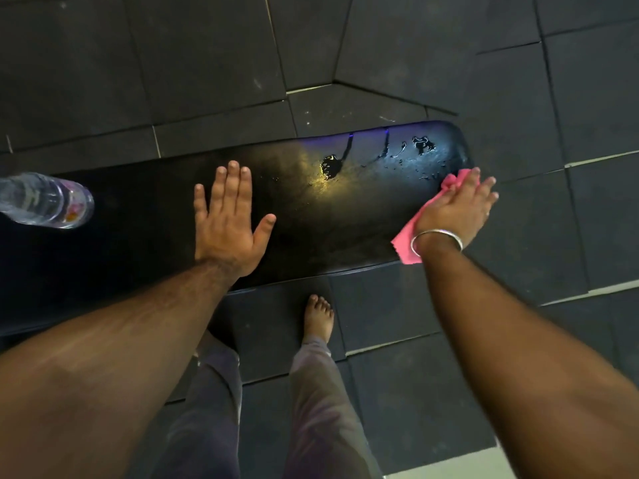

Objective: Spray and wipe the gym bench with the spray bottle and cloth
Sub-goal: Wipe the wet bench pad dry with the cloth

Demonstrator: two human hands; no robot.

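Pressing a pink cloth (pixel 411 236) flat against the wet black gym bench (pixel 311 216), the right hand (pixel 456 209) lay spread; the left hand (pixel 230 223) rested open-palmed near a clear bottle (pixel 45 200).

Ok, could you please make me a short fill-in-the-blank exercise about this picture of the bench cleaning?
1. The right hand presses a ____ cloth on the end of the bench.
2. The left hand lies flat on the bench and holds ____.
3. The clear bottle is nearer to the ____ hand.
4. The foot on the floor below the bench is ____.

Missing words: pink; nothing; left; bare.
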